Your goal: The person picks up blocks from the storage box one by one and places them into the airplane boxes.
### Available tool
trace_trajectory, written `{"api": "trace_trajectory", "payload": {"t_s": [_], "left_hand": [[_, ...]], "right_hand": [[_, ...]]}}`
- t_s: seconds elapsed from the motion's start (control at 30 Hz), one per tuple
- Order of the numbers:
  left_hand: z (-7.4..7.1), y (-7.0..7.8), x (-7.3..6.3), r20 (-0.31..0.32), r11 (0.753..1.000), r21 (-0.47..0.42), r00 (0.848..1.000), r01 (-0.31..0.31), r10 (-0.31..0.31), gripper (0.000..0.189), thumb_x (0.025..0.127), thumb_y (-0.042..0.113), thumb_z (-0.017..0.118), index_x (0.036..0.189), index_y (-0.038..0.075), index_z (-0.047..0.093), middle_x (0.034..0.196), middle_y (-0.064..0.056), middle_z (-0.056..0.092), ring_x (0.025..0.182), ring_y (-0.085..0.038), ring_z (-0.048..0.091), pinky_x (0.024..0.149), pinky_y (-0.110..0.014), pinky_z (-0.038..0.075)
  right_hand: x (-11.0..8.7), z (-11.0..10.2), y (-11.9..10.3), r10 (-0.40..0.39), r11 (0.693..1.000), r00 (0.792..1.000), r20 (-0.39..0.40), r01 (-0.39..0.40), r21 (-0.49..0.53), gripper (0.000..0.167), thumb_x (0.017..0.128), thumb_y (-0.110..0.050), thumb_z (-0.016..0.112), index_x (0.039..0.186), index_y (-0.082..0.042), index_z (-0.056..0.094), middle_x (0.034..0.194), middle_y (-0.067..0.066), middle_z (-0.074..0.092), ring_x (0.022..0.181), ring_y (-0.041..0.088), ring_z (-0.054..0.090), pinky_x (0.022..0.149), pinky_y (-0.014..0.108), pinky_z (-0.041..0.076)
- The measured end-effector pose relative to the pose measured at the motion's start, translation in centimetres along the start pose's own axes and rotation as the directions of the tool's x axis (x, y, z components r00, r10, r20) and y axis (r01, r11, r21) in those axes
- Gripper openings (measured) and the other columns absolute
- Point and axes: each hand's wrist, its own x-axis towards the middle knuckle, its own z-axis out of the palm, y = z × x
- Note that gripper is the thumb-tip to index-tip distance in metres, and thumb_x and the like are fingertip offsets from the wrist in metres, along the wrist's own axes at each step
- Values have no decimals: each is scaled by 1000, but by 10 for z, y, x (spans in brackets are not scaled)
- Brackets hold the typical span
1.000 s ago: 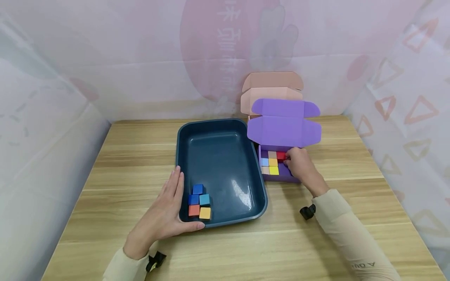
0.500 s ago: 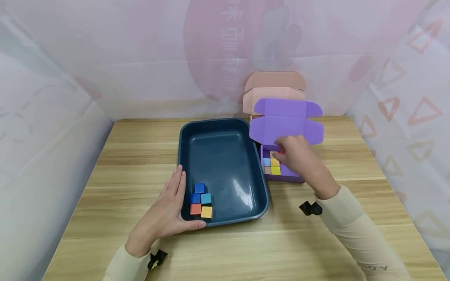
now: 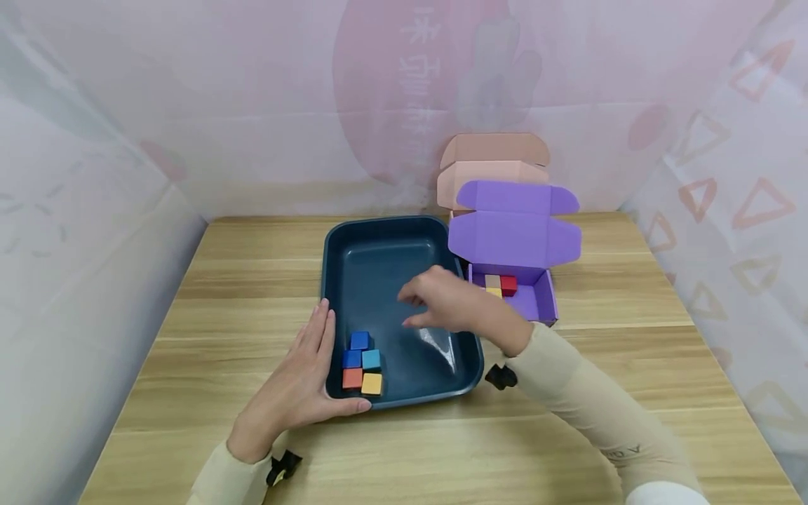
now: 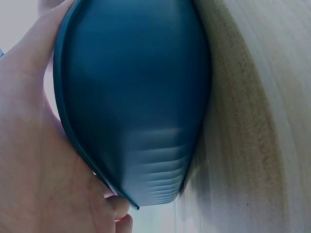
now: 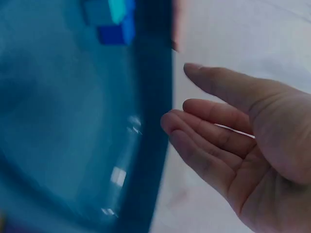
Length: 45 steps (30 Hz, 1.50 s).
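A dark blue tray (image 3: 391,280) lies on the table, with several cubes in its front left corner: blue cubes (image 3: 359,341), a teal cube (image 3: 371,360), a coral cube (image 3: 352,379) and a yellow-orange cube (image 3: 372,384). My left hand (image 3: 297,382) rests against that corner, fingers straight along the left rim and thumb on the front rim. Above the tray's right half hovers my right hand (image 3: 451,301). Its fingers are bent loosely, and the right wrist view shows nothing between thumb and fingers (image 5: 209,160). The left wrist view shows the tray's outer wall (image 4: 136,97) beside the palm.
Right of the tray stands an open purple box (image 3: 544,298) holding a red cube (image 3: 508,285), a beige cube (image 3: 492,281) and a partly hidden yellow one (image 3: 494,292). My right forearm covers part of it. A peach box lid (image 3: 482,175) rises behind.
My right hand has left the purple box and moved left over the tray, fingers spreading apart. The red cube is still in the box. My left hand keeps its place on the tray.
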Motion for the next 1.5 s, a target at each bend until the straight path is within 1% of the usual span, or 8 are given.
{"api": "trace_trajectory", "payload": {"t_s": [0.17, 0.3, 0.43, 0.63, 0.8, 1.0, 1.23, 1.5], "left_hand": [[1, -1, 0, -2, 1000, 0, 1000, -6, 6, 150, 69, 94, 68, 169, 3, 4, 180, -15, -6, 166, -40, 6, 129, -65, 24], [2, 0, 0, 1, 1000, -1, 1000, -10, 10, 149, 70, 93, 68, 169, 3, 4, 180, -16, -6, 166, -39, 6, 130, -65, 23], [3, 1, 1, 3, 1000, -5, 1000, -8, 8, 148, 70, 90, 71, 169, 2, 4, 180, -15, -7, 167, -38, 6, 130, -64, 23], [3, 2, 1, 8, 1000, -4, 1000, -7, 7, 147, 71, 87, 73, 170, 3, 3, 180, -15, -6, 167, -37, 5, 131, -63, 22], [3, 3, 2, 15, 1000, -12, 1000, 2, -1, 146, 71, 85, 73, 170, 5, 1, 180, -15, -7, 167, -37, 5, 131, -63, 22], [3, 4, 2, 15, 1000, -19, 1000, -2, 2, 147, 71, 85, 74, 170, 4, 2, 180, -14, -8, 167, -37, 4, 131, -63, 21], [1, 4, 2, 12, 1000, -18, 1000, -6, 7, 147, 71, 85, 75, 170, 3, 4, 180, -15, -6, 167, -36, 3, 131, -63, 21], [1, 4, 1, 14, 1000, -16, 1000, 0, 0, 146, 71, 84, 75, 170, 3, 3, 180, -14, -7, 167, -37, 4, 131, -63, 21]], "right_hand": [[25, 26, -1, -48, 998, 994, 103, 45, 35, 39, 94, -26, 82, 126, -4, 76, 121, 12, 79, 106, 21, 76, 94, 31, 64], [38, 41, 0, -55, 998, 983, 174, 49, 38, 40, 92, -30, 84, 124, -7, 77, 116, 8, 80, 101, 15, 75, 92, 27, 63], [46, 48, -3, -49, 999, 974, 223, 48, 7, 38, 91, -33, 85, 120, -9, 79, 112, 6, 80, 95, 10, 73, 88, 25, 63], [54, 52, -15, -4, 994, 958, 286, 34, -101, 34, 90, -38, 86, 111, -12, 81, 103, 0, 78, 82, 6, 68, 79, 21, 62], [57, 55, -20, 59, 989, 947, 316, -13, -147, 30, 87, -40, 88, 101, -15, 79, 91, -5, 73, 76, 7, 67, 71, 20, 59], [59, 55, -20, 93, 987, 934, 344, -40, -158, 26, 86, -39, 90, 95, -19, 76, 88, -8, 70, 76, 8, 67, 69, 21, 59], [60, 56, -17, 97, 988, 930, 354, -48, -145, 21, 88, -31, 88, 99, -18, 77, 89, -7, 70, 77, 8, 67, 70, 21, 59], [63, 56, -15, 41, 990, 930, 366, 12, -141, 15, 89, -26, 87, 99, -18, 79, 87, -6, 71, 75, 8, 67, 68, 19, 59]]}}
